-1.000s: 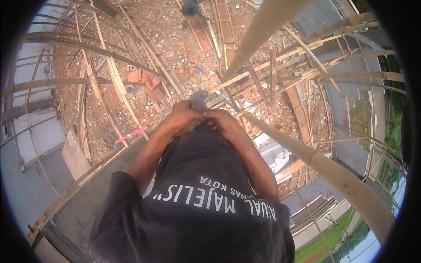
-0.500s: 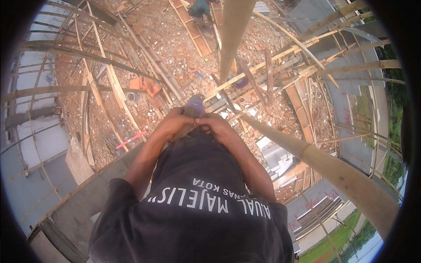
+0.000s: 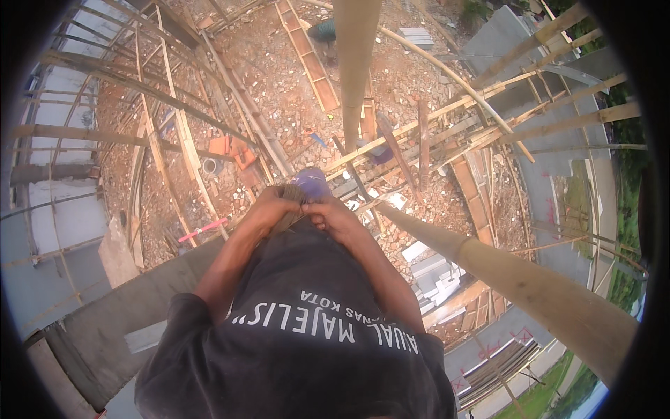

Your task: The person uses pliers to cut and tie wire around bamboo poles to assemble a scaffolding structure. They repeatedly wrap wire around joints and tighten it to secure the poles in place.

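Both hands meet in front of my dark shirt. My left hand has its fingers closed on a brownish, fibrous-looking bundle. Right against it, my right hand is curled in a pinch, its thumb side touching the left fingers. Whatever lies between the right fingers is too small and covered to make out. Just beyond the hands shows a purple object, partly hidden by them; I cannot tell its kind.
A thick bamboo pole slants past my right side, and another upright pole rises ahead. Below lie rubble, planks, orange blocks and a round bucket. Grey wall tops run at left. A person is far ahead.
The view has shifted slightly, and the hands now appear a little lower and further left. More of the purple object shows beyond them. Both hands stay closed together.
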Available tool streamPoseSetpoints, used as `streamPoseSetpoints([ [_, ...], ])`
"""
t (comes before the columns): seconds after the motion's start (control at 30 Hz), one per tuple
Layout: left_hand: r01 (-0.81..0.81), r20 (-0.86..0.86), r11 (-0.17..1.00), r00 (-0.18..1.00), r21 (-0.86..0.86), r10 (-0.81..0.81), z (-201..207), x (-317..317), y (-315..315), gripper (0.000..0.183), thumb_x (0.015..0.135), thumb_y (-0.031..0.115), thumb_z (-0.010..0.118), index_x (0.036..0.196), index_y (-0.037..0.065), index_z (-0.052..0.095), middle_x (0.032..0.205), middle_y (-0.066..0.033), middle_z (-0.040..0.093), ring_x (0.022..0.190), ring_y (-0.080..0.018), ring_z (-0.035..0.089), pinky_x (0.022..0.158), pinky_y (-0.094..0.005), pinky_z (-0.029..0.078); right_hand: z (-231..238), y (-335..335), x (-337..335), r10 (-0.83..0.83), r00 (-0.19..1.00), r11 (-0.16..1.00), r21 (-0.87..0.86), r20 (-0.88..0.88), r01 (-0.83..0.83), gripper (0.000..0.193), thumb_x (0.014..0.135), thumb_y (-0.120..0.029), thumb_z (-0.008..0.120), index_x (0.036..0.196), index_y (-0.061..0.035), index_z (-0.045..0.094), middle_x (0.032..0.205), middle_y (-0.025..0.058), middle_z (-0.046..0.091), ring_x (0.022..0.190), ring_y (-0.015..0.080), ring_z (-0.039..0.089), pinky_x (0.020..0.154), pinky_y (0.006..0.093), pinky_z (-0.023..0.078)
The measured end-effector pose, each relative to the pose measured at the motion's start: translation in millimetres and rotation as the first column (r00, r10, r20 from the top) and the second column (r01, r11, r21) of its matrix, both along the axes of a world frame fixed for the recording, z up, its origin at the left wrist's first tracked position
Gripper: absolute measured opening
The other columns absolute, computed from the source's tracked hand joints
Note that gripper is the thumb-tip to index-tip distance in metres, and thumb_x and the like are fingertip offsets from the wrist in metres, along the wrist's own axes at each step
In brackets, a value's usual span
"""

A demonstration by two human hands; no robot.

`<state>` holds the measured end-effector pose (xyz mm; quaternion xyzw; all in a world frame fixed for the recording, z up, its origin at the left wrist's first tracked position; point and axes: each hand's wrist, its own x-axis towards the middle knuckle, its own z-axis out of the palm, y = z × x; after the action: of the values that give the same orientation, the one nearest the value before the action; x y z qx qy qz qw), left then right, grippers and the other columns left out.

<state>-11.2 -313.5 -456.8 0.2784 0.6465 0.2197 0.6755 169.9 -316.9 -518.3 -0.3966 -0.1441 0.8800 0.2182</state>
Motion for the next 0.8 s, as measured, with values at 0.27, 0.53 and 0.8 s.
streamPoseSetpoints([
  [0.27,0.136,0.127,0.990,0.983,-0.044,-0.129,-8.8,-4.0,21.0,0.042,0.069,-0.003,0.069,0.110,-0.010,0.061,0.095,-0.0154,0.069,0.080,-0.0217,0.068,0.073,-0.0323,0.055,-0.5,7.4,6.4,0.000,0.999,0.999,0.034,0.049,-0.002,0.010,0.086,-0.011,0.069,0.089,-0.0075,0.060,0.071,-0.0045,0.055,0.057,0.0036,0.044,0.050,0.0204,0.031],
  [0.53,0.107,0.205,0.994,0.973,0.014,-0.108,2.1,-23.0,40.7,0.044,0.068,-0.004,0.069,0.111,-0.010,0.060,0.093,-0.0137,0.068,0.080,-0.0203,0.067,0.075,-0.0317,0.055,10.8,29.4,-10.6,-0.016,0.996,0.999,0.033,0.086,0.013,0.010,0.086,-0.014,0.069,0.089,-0.0065,0.062,0.071,-0.0042,0.054,0.059,0.0050,0.042,0.053,0.0215,0.031],
  [0.8,-0.063,0.188,0.994,0.981,0.089,0.045,38.1,-55.4,51.8,0.038,0.070,-0.004,0.068,0.107,-0.009,0.060,0.086,-0.0120,0.067,0.068,-0.0167,0.065,0.060,-0.0291,0.053,51.3,59.1,-39.8,0.011,0.994,0.999,0.052,0.106,-0.016,0.021,0.086,-0.007,0.069,0.102,-0.0042,0.056,0.076,-0.0034,0.053,0.059,0.0047,0.042,0.051,0.0213,0.032],
])
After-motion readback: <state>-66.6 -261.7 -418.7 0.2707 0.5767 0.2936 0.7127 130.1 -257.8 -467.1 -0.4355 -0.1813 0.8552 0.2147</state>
